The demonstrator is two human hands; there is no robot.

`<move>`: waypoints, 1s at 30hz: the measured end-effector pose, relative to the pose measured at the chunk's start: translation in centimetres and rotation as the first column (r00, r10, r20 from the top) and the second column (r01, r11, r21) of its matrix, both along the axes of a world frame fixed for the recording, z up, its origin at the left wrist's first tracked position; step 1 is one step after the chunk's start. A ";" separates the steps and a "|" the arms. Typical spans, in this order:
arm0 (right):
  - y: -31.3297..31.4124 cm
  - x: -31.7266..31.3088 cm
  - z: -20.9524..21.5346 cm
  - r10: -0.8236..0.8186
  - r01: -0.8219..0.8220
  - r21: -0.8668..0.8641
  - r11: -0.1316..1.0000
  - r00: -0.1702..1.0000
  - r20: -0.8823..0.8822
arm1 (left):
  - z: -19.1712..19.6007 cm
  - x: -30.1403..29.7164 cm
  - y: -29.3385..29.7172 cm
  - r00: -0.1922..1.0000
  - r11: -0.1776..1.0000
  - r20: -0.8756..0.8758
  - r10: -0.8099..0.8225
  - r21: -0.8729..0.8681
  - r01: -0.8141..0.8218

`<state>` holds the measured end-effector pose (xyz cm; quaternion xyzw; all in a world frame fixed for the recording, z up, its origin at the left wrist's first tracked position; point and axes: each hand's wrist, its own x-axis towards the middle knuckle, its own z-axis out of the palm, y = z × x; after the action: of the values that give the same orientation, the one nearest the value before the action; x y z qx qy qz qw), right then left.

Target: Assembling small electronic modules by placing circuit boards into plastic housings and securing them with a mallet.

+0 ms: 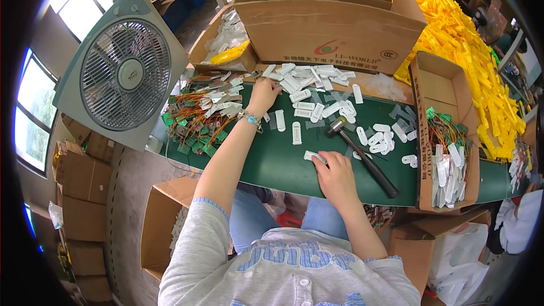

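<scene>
Near edge: right hand [335,174] lay palm down on the green bench [272,161], fingers curled over one white plastic casing [315,157], pinning it at its right end; casing's long axis ran roughly left-right, free end pointing left and slightly away. Below the bench on the left, an open floor carton [160,224] held white parts, count unreadable. Just right of the right hand, a rubber mallet [362,157] lay diagonal, head up-left, black handle toward the near right. Right side: a shallow cardboard tray [439,88] held white casings plus small green circuit boards with coloured wires in its near half. Mid bench: loose white casings [303,107] scattered, mostly lying flat, mixed orientations. Left hand [264,94] reached out to the far part of the scatter, fingers bent down onto the casings; whether it actually gripped one I could not tell. Left of it, a heap of wired green boards [195,122] with white casings on top. Far side: a big open brown carton [328,17], inside not visible; beside it a smaller open box [224,39] with clear bags and some yellow parts. Far right: a large pile of yellow plastic parts [476,62]. Box fan [124,73] stood at far left.
</scene>
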<state>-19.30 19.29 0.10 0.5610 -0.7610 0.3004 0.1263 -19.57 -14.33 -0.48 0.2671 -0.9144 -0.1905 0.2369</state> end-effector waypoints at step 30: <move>1.6 1.7 1.4 0.106 -0.106 -0.006 0.994 0.991 0.083 | 3.7 10.8 5.9 0.996 0.952 -0.066 -0.063 -0.303 0.040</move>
<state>-17.62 20.86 1.46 0.5874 -0.7346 0.3303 0.0789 -8.74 -8.41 3.26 0.1967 -0.9300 -0.0647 0.3038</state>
